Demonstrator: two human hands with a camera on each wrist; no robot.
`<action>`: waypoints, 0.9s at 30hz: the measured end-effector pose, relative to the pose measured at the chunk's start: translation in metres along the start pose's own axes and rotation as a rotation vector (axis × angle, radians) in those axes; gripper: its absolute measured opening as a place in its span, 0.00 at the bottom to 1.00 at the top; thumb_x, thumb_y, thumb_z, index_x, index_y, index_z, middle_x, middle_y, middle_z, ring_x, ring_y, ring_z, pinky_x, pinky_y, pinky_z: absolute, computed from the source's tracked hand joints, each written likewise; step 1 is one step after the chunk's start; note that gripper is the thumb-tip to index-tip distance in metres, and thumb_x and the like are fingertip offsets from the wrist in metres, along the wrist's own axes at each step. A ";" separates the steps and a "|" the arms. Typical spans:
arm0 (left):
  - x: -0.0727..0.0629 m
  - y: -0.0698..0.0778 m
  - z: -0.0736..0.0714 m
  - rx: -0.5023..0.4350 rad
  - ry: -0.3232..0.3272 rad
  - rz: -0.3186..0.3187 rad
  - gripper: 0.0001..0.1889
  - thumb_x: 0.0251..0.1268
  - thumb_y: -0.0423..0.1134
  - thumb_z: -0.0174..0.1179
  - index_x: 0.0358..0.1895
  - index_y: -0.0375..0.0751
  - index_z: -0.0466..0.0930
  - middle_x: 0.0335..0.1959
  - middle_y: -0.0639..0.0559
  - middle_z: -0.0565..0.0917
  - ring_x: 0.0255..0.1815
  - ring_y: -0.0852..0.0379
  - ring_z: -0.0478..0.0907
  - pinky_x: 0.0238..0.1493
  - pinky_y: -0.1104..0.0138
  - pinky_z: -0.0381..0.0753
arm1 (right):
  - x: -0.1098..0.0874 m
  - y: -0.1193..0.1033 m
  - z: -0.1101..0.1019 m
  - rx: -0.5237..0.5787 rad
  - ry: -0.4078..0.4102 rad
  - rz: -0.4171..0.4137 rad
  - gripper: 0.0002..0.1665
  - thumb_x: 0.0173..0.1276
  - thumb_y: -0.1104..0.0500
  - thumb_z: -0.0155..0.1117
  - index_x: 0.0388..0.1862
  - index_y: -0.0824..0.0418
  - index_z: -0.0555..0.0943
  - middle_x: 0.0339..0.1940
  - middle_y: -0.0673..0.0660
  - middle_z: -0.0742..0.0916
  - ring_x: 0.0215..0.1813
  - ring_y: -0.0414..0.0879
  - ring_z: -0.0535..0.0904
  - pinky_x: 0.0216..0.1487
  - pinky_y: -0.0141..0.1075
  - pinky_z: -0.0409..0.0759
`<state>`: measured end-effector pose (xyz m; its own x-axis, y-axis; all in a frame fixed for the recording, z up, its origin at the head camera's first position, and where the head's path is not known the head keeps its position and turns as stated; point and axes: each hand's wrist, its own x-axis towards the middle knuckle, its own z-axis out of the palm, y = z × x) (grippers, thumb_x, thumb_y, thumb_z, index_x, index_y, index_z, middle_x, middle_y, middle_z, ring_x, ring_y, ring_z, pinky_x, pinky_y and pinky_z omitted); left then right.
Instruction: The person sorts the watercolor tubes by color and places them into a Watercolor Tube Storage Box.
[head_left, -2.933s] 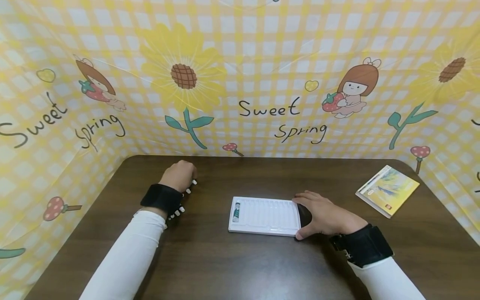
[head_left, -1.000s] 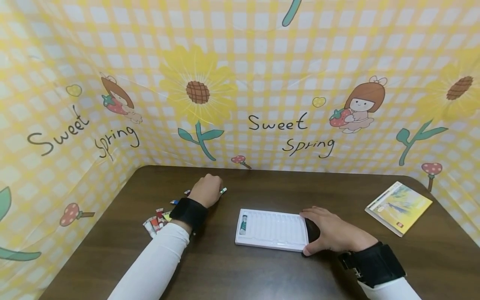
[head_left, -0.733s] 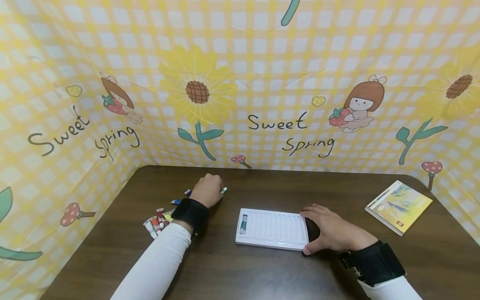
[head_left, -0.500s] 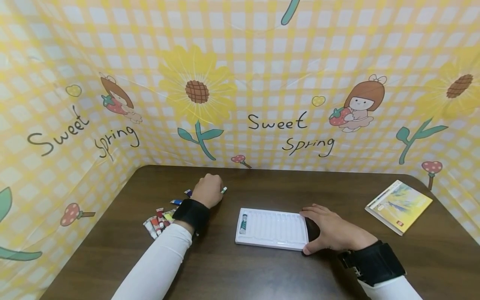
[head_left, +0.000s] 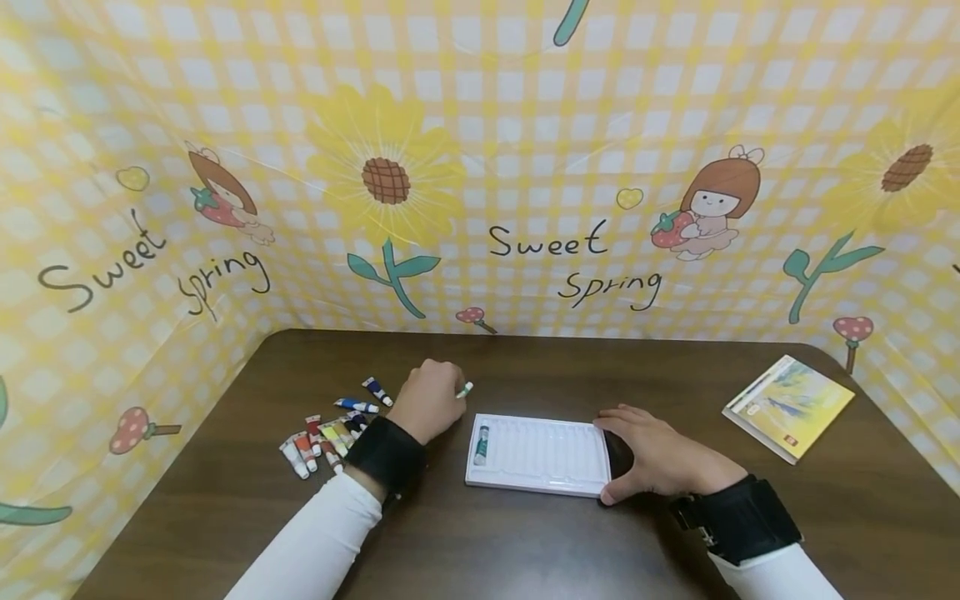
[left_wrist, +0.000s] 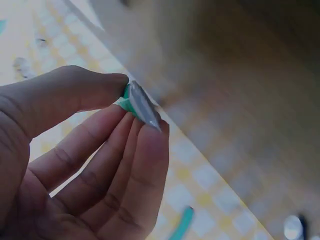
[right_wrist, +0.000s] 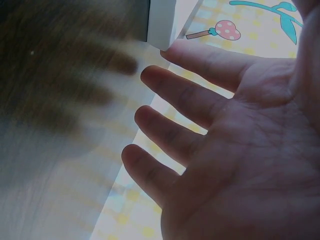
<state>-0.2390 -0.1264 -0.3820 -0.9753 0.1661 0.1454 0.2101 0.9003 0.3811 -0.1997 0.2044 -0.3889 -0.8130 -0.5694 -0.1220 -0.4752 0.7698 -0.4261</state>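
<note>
In the head view my left hand [head_left: 426, 402] is over the table, left of a white plastic tray [head_left: 543, 457]. Its thumb and fingertips pinch a small green-marked paint tube [left_wrist: 143, 106], whose crimped grey end faces the left wrist camera. One teal paint tube [head_left: 482, 446] lies in the leftmost slot of the tray. My right hand [head_left: 660, 454] holds the tray's right end between thumb and index finger, at the near and far corners. The other fingers are spread and touch nothing in the right wrist view. Several paint tubes [head_left: 330, 433] lie loose left of my left hand.
A yellow illustrated box [head_left: 791, 408] lies at the right of the brown table [head_left: 525, 550]. Beyond the table hangs a yellow checked cloth [head_left: 540, 167], which also covers the left and right sides. Two blue tubes [head_left: 357, 406] lie slightly apart from the pile.
My left hand has moved right towards the tray with the pinched tube, uncovering more of the loose tubes. My right hand and the tray keep their place; the head view has shifted slightly.
</note>
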 end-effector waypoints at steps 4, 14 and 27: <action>-0.013 0.018 0.000 -0.056 -0.032 0.006 0.04 0.64 0.31 0.70 0.40 0.36 0.91 0.36 0.44 0.91 0.28 0.56 0.81 0.31 0.64 0.82 | -0.001 0.001 0.000 -0.004 0.002 0.005 0.57 0.49 0.40 0.86 0.74 0.65 0.75 0.77 0.69 0.75 0.80 0.72 0.64 0.73 0.70 0.66; -0.033 0.040 0.011 -0.075 -0.080 0.068 0.07 0.65 0.30 0.70 0.43 0.34 0.92 0.39 0.43 0.92 0.32 0.57 0.83 0.39 0.62 0.88 | -0.001 0.000 0.001 0.002 0.010 0.003 0.57 0.48 0.41 0.87 0.73 0.64 0.75 0.77 0.68 0.75 0.80 0.71 0.64 0.74 0.69 0.66; -0.044 0.053 0.025 0.075 -0.023 0.089 0.06 0.65 0.34 0.73 0.39 0.33 0.91 0.33 0.43 0.88 0.30 0.55 0.82 0.33 0.61 0.84 | 0.000 0.000 0.001 -0.011 0.018 -0.009 0.56 0.48 0.40 0.86 0.72 0.64 0.76 0.76 0.67 0.77 0.80 0.72 0.64 0.75 0.69 0.65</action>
<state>-0.1872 -0.0763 -0.3908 -0.9547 0.2548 0.1540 0.2907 0.9090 0.2985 -0.1994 0.2047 -0.3898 -0.8144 -0.5713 -0.1022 -0.4863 0.7679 -0.4170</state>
